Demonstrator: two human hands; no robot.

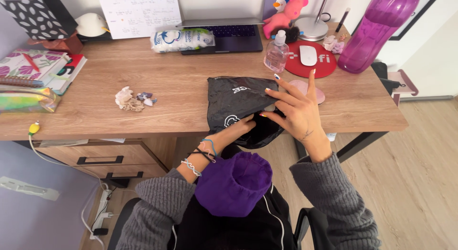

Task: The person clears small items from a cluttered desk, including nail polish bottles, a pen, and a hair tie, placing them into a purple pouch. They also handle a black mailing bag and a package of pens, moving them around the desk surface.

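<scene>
- The purple cloth (234,183), bunched in the lap at 6 o'clock, lies nearest the camera; it looks like a bag or hat with its mouth turned toward the bench, and neither hand touches it.
- The bench (181,95) fills the middle of the view, its near edge running from 9 to 3 o'clock.
- The black bag (234,104) lies just right of centre on the bench. Its lower end droops over the near edge toward 6 o'clock. Its long axis runs 12 to 6, tilted slightly, and its opening seems to face the person.
- The left hand (238,127) is pushed into the bag's lower end; its fingers are hidden inside, so I cannot tell how far its grip is closed or what it has hold of.
- The right hand (298,109) rests at the bag's 3 o'clock edge, thumb and one finger pinching the black film, the other fingers spread wide and lifted toward 12.
- How far along, as a judgement: the bag is open and being reached into; nothing shows as drawn out of it, and the cloth is not in it.
- A flat pink thing (318,93) lies on the bench behind the right hand.
- Small shells (130,99) sit at 9 o'clock, well apart from the bag.
</scene>
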